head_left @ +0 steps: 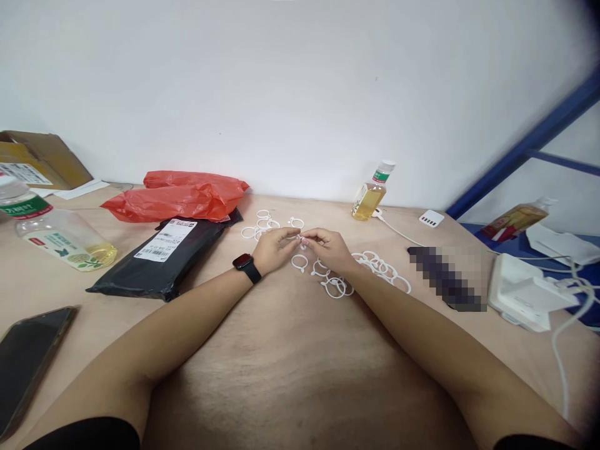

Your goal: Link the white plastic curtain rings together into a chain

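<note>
1. A small white piece [302, 244] sits at the meeting fingertips of the left hand [280, 248] and right hand [327, 247]; both hands pinch it, and its shape is mostly hidden.
2. White rings [380, 267] lie around the hands: thin, smooth hoops, several with a small knob on the rim. Some overlap in a pile beside the right forearm, a few lie just in front of the hands, and others lie beyond the left hand.
3. The surface [290, 362] is pale brown with a soft sheen.
4. On its left are a dark phone [32, 362], a clear bottle [65, 237], a black parcel [150, 265] and a red plastic bag [187, 197].
5. A bottle of yellow liquid [369, 200] stands near the plain white wall [290, 94].
6. At right are a white device [525, 290], cables and a blue frame [520, 150].
</note>
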Demonstrator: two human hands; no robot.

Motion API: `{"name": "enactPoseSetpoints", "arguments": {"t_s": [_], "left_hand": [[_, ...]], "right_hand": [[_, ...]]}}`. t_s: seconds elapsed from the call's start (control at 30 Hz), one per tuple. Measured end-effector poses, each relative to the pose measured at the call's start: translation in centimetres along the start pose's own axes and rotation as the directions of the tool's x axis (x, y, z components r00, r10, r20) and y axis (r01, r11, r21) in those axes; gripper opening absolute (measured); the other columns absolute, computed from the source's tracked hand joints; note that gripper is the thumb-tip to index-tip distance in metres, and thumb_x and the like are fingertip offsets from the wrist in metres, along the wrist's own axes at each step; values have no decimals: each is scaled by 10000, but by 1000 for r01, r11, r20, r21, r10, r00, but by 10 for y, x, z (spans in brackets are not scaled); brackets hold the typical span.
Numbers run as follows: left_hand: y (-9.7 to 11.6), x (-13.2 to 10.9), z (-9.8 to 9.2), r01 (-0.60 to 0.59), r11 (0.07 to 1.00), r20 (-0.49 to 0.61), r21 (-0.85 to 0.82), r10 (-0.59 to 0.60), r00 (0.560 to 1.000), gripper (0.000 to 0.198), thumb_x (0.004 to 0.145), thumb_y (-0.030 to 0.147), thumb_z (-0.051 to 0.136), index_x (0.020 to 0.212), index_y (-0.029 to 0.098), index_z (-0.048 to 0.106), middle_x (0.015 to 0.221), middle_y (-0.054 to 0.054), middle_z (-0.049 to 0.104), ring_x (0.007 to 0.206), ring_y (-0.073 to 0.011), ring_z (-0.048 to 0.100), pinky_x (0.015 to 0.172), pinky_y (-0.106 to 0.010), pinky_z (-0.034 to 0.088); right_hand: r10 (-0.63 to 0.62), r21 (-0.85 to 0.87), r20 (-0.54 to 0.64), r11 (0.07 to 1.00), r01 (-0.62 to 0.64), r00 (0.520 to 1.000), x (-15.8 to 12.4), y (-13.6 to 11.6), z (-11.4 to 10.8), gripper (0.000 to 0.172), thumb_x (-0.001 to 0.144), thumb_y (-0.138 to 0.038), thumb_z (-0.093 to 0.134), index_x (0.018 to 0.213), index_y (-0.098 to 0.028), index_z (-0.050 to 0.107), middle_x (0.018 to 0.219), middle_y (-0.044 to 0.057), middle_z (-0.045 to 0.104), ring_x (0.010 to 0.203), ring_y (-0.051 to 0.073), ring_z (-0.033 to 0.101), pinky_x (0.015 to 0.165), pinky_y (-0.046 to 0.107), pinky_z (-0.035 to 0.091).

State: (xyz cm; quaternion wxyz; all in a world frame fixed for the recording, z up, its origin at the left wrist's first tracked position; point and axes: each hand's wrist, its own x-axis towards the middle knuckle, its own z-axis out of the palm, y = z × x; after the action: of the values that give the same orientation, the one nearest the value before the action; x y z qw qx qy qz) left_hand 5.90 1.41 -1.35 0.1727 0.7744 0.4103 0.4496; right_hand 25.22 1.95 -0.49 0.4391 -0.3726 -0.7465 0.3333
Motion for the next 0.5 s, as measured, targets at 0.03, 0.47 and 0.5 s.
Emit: {"name": "enactPoseSetpoints", "arguments": {"t_s": [0.03,0.47,0.5], "left_hand": [[0,0,0,-2,1000,-6,-25,2,1000,234,897,332,632,1065,192,713,1105,-74,746,1031,-215,703,953,-378,541],[10,-2,-1,-104,992,68,72,100,993,172,941,273,550,973,238,715,1120,-37,745,1172,-223,642,1069,-445,435],[9,-1,-1,-102,990,62,96,96,993,171,941,274,549,971,242,715,1116,-32,745,1172,-223,639,1075,-451,419]], "right_hand": [[10,35,-11,999,-10,1000,0,1,1,253,837,-401,675,990,-209,733,951,48,752,872,186,691,820,338,549],[16,57,-44,998,-14,999,-3,-1,2,233,817,-438,682,821,-204,687,808,27,723,752,174,657,707,312,532],[-1,5,-55,1000,2,999,-3,-2,2,219,835,-423,664,837,-205,690,821,28,726,758,175,659,714,312,530]]}}
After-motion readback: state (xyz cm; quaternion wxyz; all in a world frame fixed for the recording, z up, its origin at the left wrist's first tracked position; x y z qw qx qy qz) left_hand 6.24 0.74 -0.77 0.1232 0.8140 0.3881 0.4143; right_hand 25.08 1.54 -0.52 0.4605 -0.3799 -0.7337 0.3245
